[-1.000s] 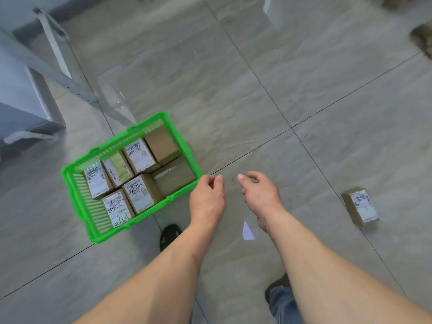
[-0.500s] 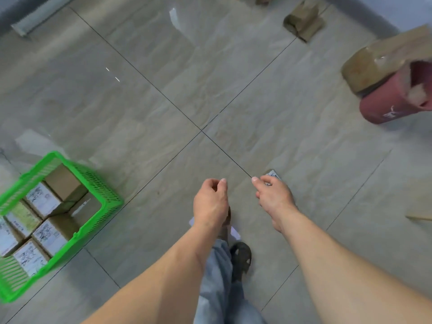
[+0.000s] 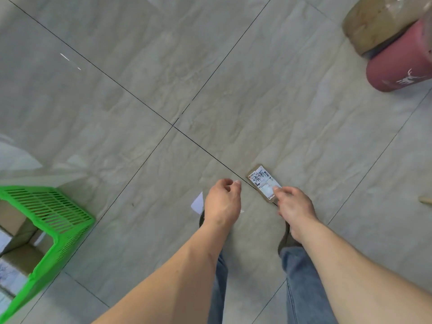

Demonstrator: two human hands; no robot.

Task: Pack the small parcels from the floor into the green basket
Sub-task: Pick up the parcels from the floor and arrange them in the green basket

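A small brown parcel (image 3: 261, 181) with a white printed label lies on the tiled floor just ahead of my feet. My right hand (image 3: 294, 204) hovers over its near end with loosely bent fingers that hold nothing. My left hand (image 3: 222, 204) hangs beside it on the left, fingers half curled and empty. The green basket (image 3: 67, 230) stands at the lower left, cut off by the frame edge, with brown parcels (image 3: 21, 256) inside it.
A dark red stool-like object (image 3: 402, 61) with a taped brown package (image 3: 378, 22) on top stands at the upper right. A white paper scrap (image 3: 197, 203) lies by my left foot. A wooden piece (image 3: 425, 202) pokes in at the right edge.
The view has swung right, so the basket has slid to the left edge. The labelled parcel, far to my right a second ago, now lies just beneath my right hand.
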